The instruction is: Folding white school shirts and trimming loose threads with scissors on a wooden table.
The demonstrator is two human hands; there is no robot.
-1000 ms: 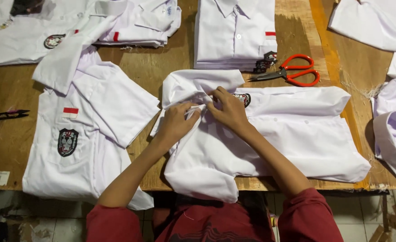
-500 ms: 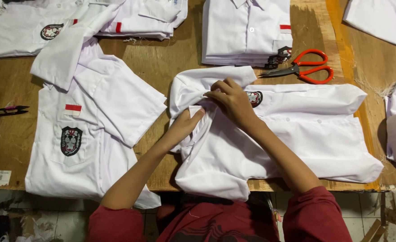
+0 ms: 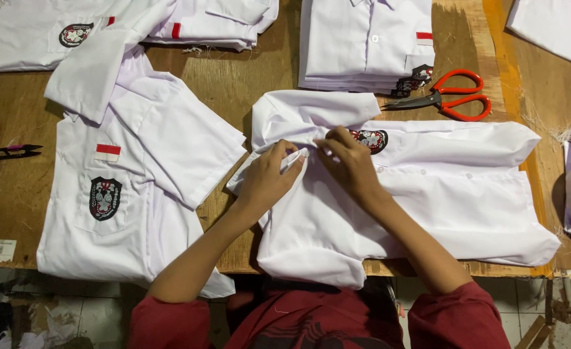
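Now white shirt (image 3: 428, 200) lies centre frame on wooden table (image 3: 247, 84); our left hand (image 3: 266, 178) pinches its collar fold, right hand (image 3: 350, 161) presses fingers together on it. Red scissors (image 3: 450, 97) upper right, near folded stack (image 3: 363, 45).

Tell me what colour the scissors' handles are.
The scissors have red-orange handles, seen in the head view, lying beside the folded white shirts.

A white short-sleeved shirt (image 3: 428, 194) lies flat and crosswise on the wooden table (image 3: 247, 77), just below the red-handled scissors (image 3: 450, 97). Its dark crest patch faces up beneath those scissors; one sleeve lies folded over toward them, and the hem overhangs the table's near edge.
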